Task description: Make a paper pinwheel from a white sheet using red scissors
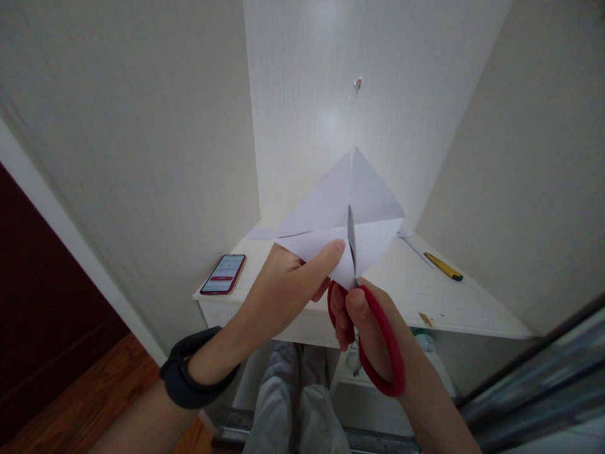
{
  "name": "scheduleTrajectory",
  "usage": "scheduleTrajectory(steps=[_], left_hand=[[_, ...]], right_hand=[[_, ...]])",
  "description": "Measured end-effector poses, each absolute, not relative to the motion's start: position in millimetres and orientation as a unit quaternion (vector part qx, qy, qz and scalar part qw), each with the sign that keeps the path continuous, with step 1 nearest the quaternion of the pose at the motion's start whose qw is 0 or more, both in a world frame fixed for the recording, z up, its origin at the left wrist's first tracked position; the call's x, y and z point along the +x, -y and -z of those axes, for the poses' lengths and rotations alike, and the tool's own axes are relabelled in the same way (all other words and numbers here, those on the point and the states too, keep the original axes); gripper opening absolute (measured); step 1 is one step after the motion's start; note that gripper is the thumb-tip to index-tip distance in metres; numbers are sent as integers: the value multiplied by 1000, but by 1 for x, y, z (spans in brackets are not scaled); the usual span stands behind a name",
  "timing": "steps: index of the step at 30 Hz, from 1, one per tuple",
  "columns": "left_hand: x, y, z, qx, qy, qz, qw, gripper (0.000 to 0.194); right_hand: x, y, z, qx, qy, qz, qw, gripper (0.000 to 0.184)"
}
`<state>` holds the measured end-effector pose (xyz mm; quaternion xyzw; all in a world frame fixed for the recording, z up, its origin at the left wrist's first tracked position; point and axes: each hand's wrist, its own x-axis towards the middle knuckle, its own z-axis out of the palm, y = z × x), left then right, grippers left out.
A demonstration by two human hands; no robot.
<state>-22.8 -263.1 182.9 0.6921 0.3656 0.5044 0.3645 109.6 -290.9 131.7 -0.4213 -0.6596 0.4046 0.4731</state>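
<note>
My left hand (288, 287) pinches the lower left edge of a folded white paper (373, 198) and holds it up over the table. My right hand (363, 321) grips red-handled scissors (382, 343), fingers through the loops. The scissor blade (351, 234) points upward along the paper's middle fold, into the sheet. A dark band sits on my left wrist (191, 372).
A white corner table (454, 302) stands against pale walls. On it lie a red phone (224, 274) at the left, a yellow utility knife (443, 266) at the right and a small paper scrap (261, 233) at the back. My legs (288, 403) show below the table edge.
</note>
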Motion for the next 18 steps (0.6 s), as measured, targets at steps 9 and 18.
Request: scheduleTrajectory(steps=[9,18], left_hand=[[-23,265,-186,696,-359,-492,379,37],[-23,267,-187,690,-350,-501,387,35]], right_hand=[[108,289,-138,-409,669,-374,495,73],[109,287,-136,-397,671,-376,501,73]])
